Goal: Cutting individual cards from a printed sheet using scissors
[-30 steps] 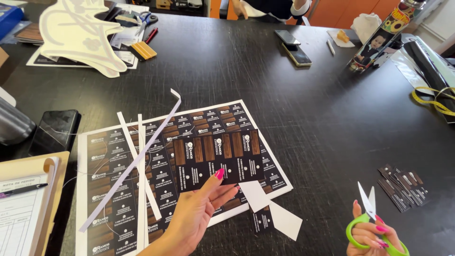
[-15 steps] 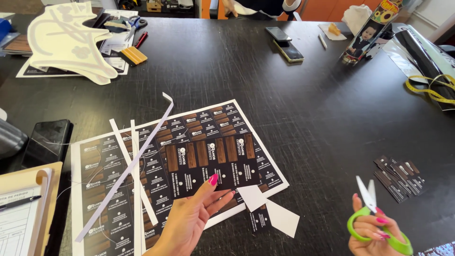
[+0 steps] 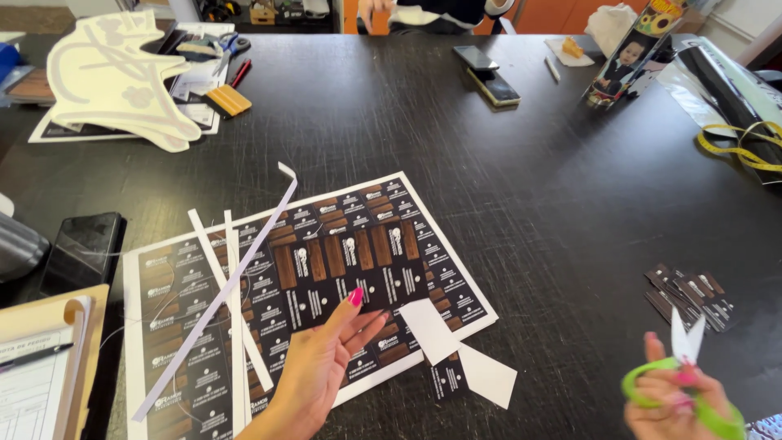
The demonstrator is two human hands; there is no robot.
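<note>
Change: left hand (image 3: 322, 371) has barely shifted since the earlier frames, still over the sheet's lower edge; right hand (image 3: 676, 403) still holds the scissors up at lower right; the view has dropped a little.
Left hand: lower centre, palm up, fingers spread and loosely curled, gripping nothing; fingertips rest on the printed card sheet (image 3: 326, 269).
Right hand: lower right corner, closed round the green-handled scissors (image 3: 684, 371); blades point up, slightly parted.
Card sheet: centre-left on the black table (image 3: 529, 187), dark cards in rows with a white border, lower right edge partly cut away.
Cut pieces: white offcuts (image 3: 456, 350) and one small dark card (image 3: 448, 376) just beside the sheet's lower right corner, between the two hands.
Strips: long white paper strips (image 3: 224, 285) lie crossed over the sheet's left half; one curls up at its top end.
Card stack: small pile of cut cards (image 3: 688, 295) right of centre, just above the scissors.
Left edge: clipboard with pen (image 3: 37, 375) lower left; black phone (image 3: 81, 253) above it.
Far: cream cut-out shape (image 3: 114, 73) upper left; two phones (image 3: 485, 73) top centre; yellow tape measure (image 3: 737, 143) upper right; another person's hand (image 3: 379, 10) at the top edge.
</note>
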